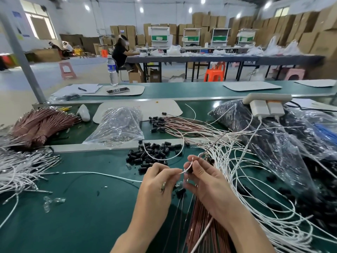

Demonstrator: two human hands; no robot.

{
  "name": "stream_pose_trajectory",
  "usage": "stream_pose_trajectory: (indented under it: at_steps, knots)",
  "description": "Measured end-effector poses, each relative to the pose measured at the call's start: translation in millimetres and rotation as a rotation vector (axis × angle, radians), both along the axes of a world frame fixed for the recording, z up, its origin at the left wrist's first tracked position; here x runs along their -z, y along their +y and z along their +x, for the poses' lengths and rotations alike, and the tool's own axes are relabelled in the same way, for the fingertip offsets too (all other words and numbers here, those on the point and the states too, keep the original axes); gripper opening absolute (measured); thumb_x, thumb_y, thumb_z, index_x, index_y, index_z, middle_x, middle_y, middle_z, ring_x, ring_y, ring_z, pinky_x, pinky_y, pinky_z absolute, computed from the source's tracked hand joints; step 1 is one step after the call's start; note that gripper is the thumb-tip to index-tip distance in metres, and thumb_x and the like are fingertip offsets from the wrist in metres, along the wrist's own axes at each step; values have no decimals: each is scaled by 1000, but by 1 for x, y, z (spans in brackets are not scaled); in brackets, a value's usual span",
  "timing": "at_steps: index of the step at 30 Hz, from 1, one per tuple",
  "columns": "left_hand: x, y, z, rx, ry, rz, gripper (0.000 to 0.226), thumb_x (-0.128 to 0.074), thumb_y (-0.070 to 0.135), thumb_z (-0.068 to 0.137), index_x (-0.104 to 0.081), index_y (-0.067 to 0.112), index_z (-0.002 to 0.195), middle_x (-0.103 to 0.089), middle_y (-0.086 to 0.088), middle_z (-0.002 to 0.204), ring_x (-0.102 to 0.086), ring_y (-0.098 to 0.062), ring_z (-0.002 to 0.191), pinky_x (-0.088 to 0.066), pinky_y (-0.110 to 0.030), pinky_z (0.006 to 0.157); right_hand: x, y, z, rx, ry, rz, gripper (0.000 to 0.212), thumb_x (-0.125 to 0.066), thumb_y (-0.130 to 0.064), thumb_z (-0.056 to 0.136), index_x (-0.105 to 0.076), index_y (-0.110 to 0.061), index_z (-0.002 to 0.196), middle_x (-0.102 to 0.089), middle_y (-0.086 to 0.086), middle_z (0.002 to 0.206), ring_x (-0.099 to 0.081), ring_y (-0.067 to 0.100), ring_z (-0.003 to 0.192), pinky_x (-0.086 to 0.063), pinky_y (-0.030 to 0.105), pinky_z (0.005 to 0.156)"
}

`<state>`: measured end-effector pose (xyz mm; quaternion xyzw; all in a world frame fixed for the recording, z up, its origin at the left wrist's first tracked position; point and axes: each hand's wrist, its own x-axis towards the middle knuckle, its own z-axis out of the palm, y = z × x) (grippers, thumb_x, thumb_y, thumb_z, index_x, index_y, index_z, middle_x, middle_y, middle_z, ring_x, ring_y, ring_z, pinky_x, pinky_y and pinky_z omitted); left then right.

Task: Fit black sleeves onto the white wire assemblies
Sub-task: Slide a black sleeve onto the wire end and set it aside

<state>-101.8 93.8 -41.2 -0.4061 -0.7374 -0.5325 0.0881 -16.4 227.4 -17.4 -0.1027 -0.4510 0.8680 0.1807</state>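
Over the green bench, my left hand pinches the tip of a white wire that trails off to the left across the mat. My right hand pinches a small black sleeve right at that wire tip, fingertips of both hands almost meeting. Below them a black sleeve sits on thin dark leads. A loose heap of black sleeves lies just beyond my hands. Loose white wires fan out to the right, and a bundle of white wires lies at the left.
A clear bag of metal parts stands behind the sleeve heap. Pink-brown wire bundles lie far left and under my right wrist. A large bag of black parts and a white power strip sit right. A water bottle stands behind.
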Motion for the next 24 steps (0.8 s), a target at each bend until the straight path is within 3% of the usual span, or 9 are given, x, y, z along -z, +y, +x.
stream_pose_trajectory:
  at_steps: [5, 9, 12, 15, 19, 24]
  knots:
    - [-2, -1, 3, 25, -24, 9, 23, -57, 39, 94, -72, 30, 109, -59, 17, 98, -64, -13, 92, -51, -21, 72, -2, -1, 0, 9, 17, -15, 13, -65, -21, 87, -78, -22, 84, -71, 5, 92, -67, 16, 76, -60, 31, 68]
    - [-4, -1, 8, 56, -25, -5, 18, -58, 41, 97, -69, 34, 108, -62, 16, 97, -65, -13, 89, -54, -29, 71, -3, -1, -1, 110, -12, 11, 15, -64, -21, 85, -78, -19, 78, -71, 5, 85, -68, 15, 73, -59, 29, 63]
    - [-4, -1, 12, 50, 2, -19, 17, -55, 44, 97, -67, 34, 104, -64, 16, 88, -64, -12, 77, -52, -27, 63, -1, -1, -2, 189, -33, 60, 12, -65, -23, 83, -73, -14, 83, -70, 4, 79, -67, 12, 68, -58, 26, 60]
    - [-4, -1, 15, 23, -5, -34, 19, -49, 52, 97, -62, 37, 99, -59, 7, 65, -52, -14, 53, -44, -35, 49, 2, -2, -5, 232, -20, 120, 11, -65, -24, 82, -73, -16, 84, -69, 2, 81, -66, 11, 69, -57, 24, 61]
    - [-5, 0, 20, 27, -55, -28, 21, -42, 56, 96, -55, 39, 94, -48, 9, 51, -37, -11, 42, -25, -23, 46, 4, -5, -5, 277, -18, 216, 10, -67, -32, 81, -76, -27, 79, -68, 1, 84, -66, 11, 75, -56, 22, 64]
    - [-9, -2, 18, 13, 0, -88, 23, -37, 57, 97, -51, 39, 97, -50, 15, 55, -40, -11, 44, -24, -19, 47, 5, -7, -7, 286, 5, 136, 13, -68, -26, 82, -78, -25, 90, -72, 2, 88, -69, 12, 77, -57, 22, 68]
